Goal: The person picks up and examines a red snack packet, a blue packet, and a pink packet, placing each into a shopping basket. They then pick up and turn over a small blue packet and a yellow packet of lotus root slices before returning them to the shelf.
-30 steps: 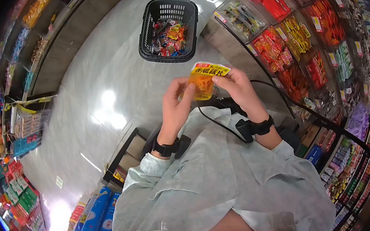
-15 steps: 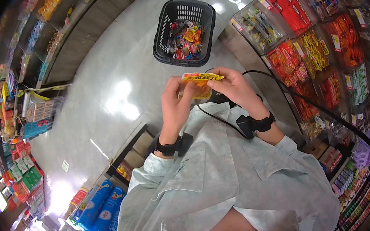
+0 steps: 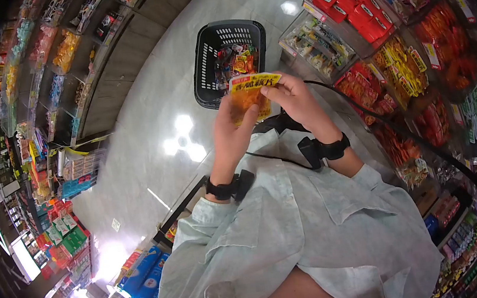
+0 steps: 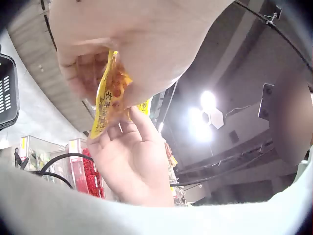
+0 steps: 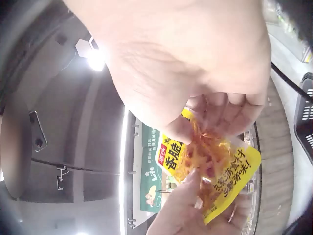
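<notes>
A small yellow-and-clear snack packet (image 3: 251,95) with reddish-orange food inside is held between both hands in the head view. My left hand (image 3: 229,129) grips its left and lower side, thumb across the front. The right hand (image 3: 305,111) pinches the upper right corner between thumb and fingers. In the right wrist view the packet (image 5: 208,164) shows its dark printed lettering. The left wrist view has the same packet (image 4: 108,100) nearly edge-on, partly covered by the left hand. Just beyond the hands, a black shopping basket (image 3: 202,73) stands on the floor with several colourful snack packets (image 3: 245,59) in it.
Clear bins of red packets (image 3: 355,6) and yellow packets (image 3: 401,69) line the right side. Stocked shelves (image 3: 66,51) curve along the left. Blue packages (image 3: 145,282) sit at the lower left. A black cable (image 3: 416,139) runs from near the right hand past the bins.
The packet has tipped back up from its folded-down angle, so its front faces the head camera again. Both hands kept hold of it. The head view has shifted, and the packet now overlaps the basket's near edge.
</notes>
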{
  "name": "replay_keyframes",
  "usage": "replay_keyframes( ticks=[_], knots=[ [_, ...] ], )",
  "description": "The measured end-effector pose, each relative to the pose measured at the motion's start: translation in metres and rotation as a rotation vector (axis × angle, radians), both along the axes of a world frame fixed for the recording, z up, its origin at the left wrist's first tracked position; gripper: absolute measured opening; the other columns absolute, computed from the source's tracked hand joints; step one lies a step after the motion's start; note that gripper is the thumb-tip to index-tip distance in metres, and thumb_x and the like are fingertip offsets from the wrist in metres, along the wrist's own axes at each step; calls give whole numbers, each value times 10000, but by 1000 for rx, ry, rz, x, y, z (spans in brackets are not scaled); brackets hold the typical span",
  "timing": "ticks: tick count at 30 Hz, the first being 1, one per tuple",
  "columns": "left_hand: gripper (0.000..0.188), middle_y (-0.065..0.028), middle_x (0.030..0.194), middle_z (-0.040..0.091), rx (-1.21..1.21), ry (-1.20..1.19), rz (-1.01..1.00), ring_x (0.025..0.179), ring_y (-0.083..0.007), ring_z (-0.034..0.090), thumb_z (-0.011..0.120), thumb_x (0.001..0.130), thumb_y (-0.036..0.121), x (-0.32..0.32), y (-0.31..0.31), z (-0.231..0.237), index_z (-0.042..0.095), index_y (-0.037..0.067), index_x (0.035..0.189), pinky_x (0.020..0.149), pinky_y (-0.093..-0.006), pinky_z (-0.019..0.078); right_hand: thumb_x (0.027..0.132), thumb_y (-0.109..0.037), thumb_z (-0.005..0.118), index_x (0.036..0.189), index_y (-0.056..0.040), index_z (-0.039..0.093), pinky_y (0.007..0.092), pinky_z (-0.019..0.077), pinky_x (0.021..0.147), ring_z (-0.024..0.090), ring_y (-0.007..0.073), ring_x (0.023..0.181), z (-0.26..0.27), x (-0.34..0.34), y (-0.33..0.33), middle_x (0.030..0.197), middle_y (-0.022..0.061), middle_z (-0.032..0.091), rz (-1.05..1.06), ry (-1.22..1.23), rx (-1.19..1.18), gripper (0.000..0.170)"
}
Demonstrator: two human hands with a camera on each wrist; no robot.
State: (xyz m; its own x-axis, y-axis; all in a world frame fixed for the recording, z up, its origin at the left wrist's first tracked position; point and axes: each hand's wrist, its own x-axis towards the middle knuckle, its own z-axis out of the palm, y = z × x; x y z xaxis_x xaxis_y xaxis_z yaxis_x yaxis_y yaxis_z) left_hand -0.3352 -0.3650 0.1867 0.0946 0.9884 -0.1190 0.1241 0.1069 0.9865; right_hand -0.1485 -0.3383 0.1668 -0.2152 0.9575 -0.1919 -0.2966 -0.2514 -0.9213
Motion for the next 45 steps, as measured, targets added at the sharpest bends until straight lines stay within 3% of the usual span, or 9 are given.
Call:
replay_keyframes(
  ticks=[2, 5, 15, 21, 22, 24, 33, 39, 45],
  knots=[
    [339, -82, 1104, 723, 41, 119, -33, 1027, -145, 689, 713, 989, 95, 6, 7, -7, 580, -7, 1284, 888, -281, 547, 1032, -106, 645, 1271, 28, 651, 257, 541, 871, 660, 78, 1014, -1, 7, 7, 1129, 45, 719, -56, 35, -17, 274],
    [241, -42, 1105, 670, -98, 7, 16, 1011, -82, 648, 673, 1024, 66, 6, 18, -13, 581, -8, 1234, 875, -238, 521, 1029, -108, 653, 1278, 11, 636, 261, 542, 884, 657, 89, 1033, 3, 15, 20, 1143, 49, 702, -129, 30, -56, 276],
    [200, -34, 1019, 681, -394, -180, 66, 950, -116, 675, 600, 1088, 194, -37, 44, -29, 581, 16, 1177, 872, -271, 534, 1004, -102, 673, 1334, -14, 542, 309, 544, 991, 651, 189, 1164, -19, -11, 49, 1332, 126, 590, -122, 33, -194, 366],
    [287, -33, 1022, 692, -256, -280, -78, 976, -127, 667, 555, 1102, 196, -103, 92, -33, 574, 10, 1320, 900, -293, 526, 1013, -92, 654, 1350, -4, 579, 329, 476, 1087, 593, 228, 1317, -3, -58, 67, 1414, 124, 598, -152, -101, -123, 357],
    [285, -53, 1164, 659, -290, -321, -92, 1035, -112, 630, 625, 1069, 163, -117, 101, -33, 577, 14, 1307, 923, -296, 522, 1024, -100, 644, 1354, -10, 584, 339, 477, 1091, 589, 228, 1326, -8, -66, 70, 1432, 120, 587, -158, -136, -107, 348],
    [274, -46, 1146, 661, -263, -265, -127, 1026, -107, 626, 630, 1065, 164, -142, 116, -38, 587, 10, 1287, 918, -287, 515, 1047, -114, 623, 1364, -24, 594, 357, 479, 1100, 582, 229, 1345, -19, -80, 74, 1469, 112, 565, -161, -207, -85, 331],
    [193, -24, 1017, 685, -432, -191, -304, 960, -112, 659, 613, 1071, 164, -195, 127, -93, 627, 24, 1204, 869, -273, 528, 1025, -64, 621, 1226, -5, 630, 303, 515, 1003, 670, 172, 1153, -7, -133, 51, 1233, 67, 680, -236, -229, -241, 210],
    [187, -43, 1025, 687, -409, -104, -679, 958, -121, 667, 625, 1060, 147, -172, 142, -115, 634, 14, 1191, 883, -275, 541, 1043, -97, 630, 1197, -19, 636, 290, 519, 984, 660, 124, 1093, 8, -134, 5, 1183, 33, 692, -416, -219, -268, 172],
    [213, -44, 1032, 692, -331, -106, -762, 953, -126, 651, 664, 1022, 157, -123, 152, -110, 651, 5, 1170, 882, -281, 519, 1047, -121, 638, 1214, -27, 645, 288, 516, 979, 657, 116, 1092, 5, -106, -36, 1169, 19, 691, -556, -214, -263, 191]
  ],
)
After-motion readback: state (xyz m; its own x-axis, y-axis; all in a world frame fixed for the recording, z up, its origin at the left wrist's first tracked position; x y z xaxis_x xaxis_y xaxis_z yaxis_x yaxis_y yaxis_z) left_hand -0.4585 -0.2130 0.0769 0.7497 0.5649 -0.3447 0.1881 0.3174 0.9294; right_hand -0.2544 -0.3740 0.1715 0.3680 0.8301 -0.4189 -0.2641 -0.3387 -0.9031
